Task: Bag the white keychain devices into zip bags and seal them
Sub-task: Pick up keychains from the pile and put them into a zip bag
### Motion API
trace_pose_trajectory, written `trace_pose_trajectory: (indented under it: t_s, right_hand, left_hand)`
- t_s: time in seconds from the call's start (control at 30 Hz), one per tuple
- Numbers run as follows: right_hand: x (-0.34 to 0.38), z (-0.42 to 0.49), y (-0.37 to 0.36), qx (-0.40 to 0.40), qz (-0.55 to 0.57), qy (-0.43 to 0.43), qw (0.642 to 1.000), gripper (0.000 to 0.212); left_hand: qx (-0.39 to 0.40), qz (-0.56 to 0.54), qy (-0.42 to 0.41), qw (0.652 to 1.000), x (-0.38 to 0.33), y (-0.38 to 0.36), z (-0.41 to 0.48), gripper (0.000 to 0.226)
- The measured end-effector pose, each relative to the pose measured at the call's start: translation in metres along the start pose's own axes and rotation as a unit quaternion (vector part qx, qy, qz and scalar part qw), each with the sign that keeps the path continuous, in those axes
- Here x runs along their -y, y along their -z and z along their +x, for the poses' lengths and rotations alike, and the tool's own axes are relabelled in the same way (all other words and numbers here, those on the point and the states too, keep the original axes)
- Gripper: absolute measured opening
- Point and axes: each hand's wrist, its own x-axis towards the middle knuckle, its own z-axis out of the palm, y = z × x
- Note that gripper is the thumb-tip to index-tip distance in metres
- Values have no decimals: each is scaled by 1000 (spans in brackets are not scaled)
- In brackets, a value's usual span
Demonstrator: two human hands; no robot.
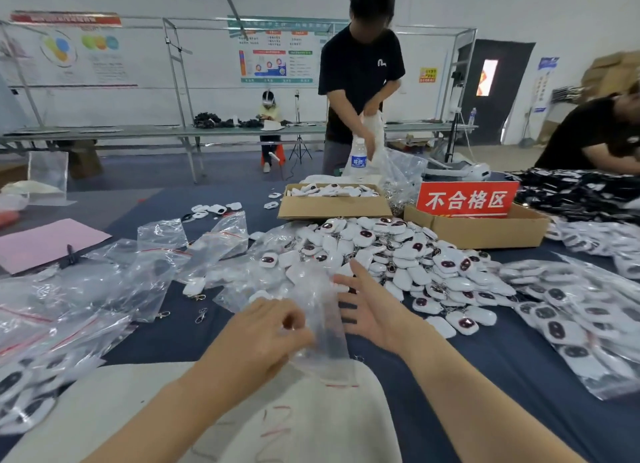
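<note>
A heap of white keychain devices (398, 254) with dark oval screens lies on the blue table in front of me. My left hand (266, 338) pinches a clear zip bag (322, 317), which stands up between my hands. Whether a device is inside that bag I cannot tell. My right hand (367, 310) is to the right of the bag, fingers straight and spread, fingertips at the near edge of the heap. Loose empty zip bags (156, 272) with red seal lines lie to the left.
Bagged devices lie at the right (571, 317) and lower left (31, 386). Two cardboard boxes (332, 206) (485, 227) stand behind the heap, one with a red sign (465, 199). A person in black (360, 92) stands across the table. A pink sheet (45, 241) lies left.
</note>
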Motion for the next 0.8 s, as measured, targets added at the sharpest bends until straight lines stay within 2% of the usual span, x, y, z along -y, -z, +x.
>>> trace_pose_trajectory:
  t_s: [0.07, 0.13, 0.17, 0.23, 0.3, 0.33, 0.5, 0.57, 0.67, 0.73, 0.8]
  right_hand:
    - [3, -11, 20, 33, -63, -12, 997, 57]
    - [2, -22, 36, -1, -174, 5, 985, 53]
    - [-1, -28, 45, -26, -236, 15, 971, 51]
    - [-6, -37, 64, -54, -292, 16, 955, 48]
    - [-10, -46, 78, -79, -282, 8, 956, 46]
    - [-11, -49, 82, -101, -278, 12, 955, 46]
    - [-15, -58, 87, -262, -222, 66, 937, 48]
    - [-17, -64, 82, -290, -176, 74, 938, 55]
    - [-21, -75, 70, -275, -119, 78, 951, 63]
    - [-22, -90, 58, -244, -106, 82, 960, 57]
    - [-25, -102, 48, -252, -103, 96, 957, 34]
  left_hand:
    - [7, -21, -57, 998, -18, -15, 7, 53]
    - [16, -41, -56, 997, -31, -32, 12, 37]
    - [32, -47, -25, 998, -37, -41, 13, 39]
    - [124, -77, 102, 984, -47, -57, 11, 61]
    - [220, -137, 234, 937, -50, -71, 8, 80]
    - [234, -144, 265, 924, -50, -77, 7, 82]
    - [273, 21, 254, 928, -33, -72, 17, 45]
    - [316, 85, 272, 905, -13, -59, 16, 42]
    - [375, 163, 323, 854, 19, -34, 5, 40]
    - [355, 182, 360, 843, 28, -26, -4, 38]
    - [273, 143, 385, 870, 21, -27, -5, 34]
